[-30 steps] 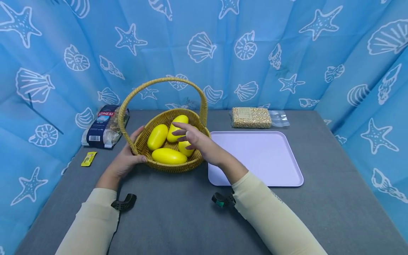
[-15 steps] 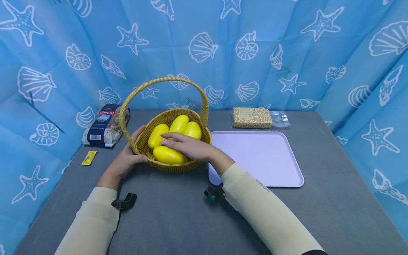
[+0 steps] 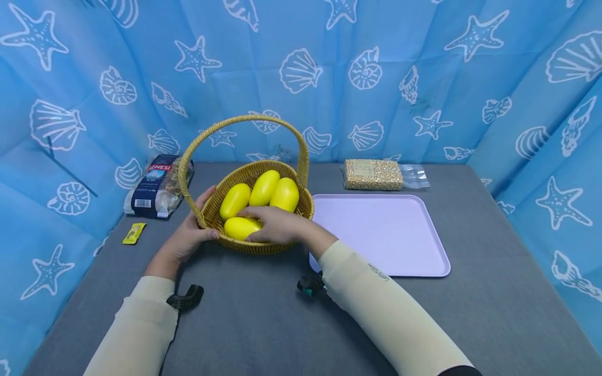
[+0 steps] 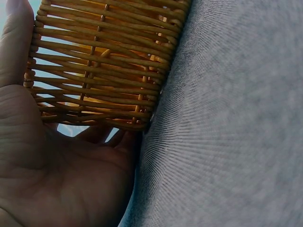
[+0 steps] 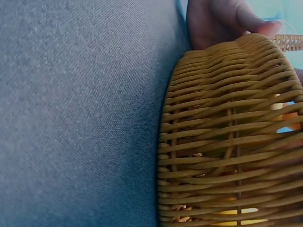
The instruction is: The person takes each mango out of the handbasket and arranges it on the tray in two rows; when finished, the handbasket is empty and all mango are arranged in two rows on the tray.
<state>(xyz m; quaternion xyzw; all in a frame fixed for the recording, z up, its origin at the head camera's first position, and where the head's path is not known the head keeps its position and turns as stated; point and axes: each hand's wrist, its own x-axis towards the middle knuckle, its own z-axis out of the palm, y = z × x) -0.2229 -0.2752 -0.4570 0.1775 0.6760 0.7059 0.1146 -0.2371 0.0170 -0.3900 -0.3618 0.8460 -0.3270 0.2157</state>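
Observation:
A woven wicker basket (image 3: 256,247) with a tall arched handle stands on the table and holds several yellow mangoes. My left hand (image 3: 188,237) grips its left side, thumb along the rim at the front and fingers round the back. In the left wrist view the palm lies against the weave (image 4: 102,66). Inside the basket my right hand (image 3: 279,224) has thumb and fingers curled round the front mango (image 3: 241,227), covering its right end. Other mangoes (image 3: 284,195) lie behind that hand. From the right wrist, the basket wall (image 5: 227,137) hides the right fingers.
Right of the basket lies a lilac tray (image 3: 381,235), partly behind my right forearm. A vacuum-packed bag of grains (image 3: 373,174) is at the back. At left are a pasta bag (image 3: 152,188) and a small yellow packet (image 3: 134,233). A blue shell-print curtain (image 3: 301,120) encloses the table.
My right hand has come down from above the basket, moving slightly left and toward me, and now grips the front mango. The left hand keeps its hold on the basket.

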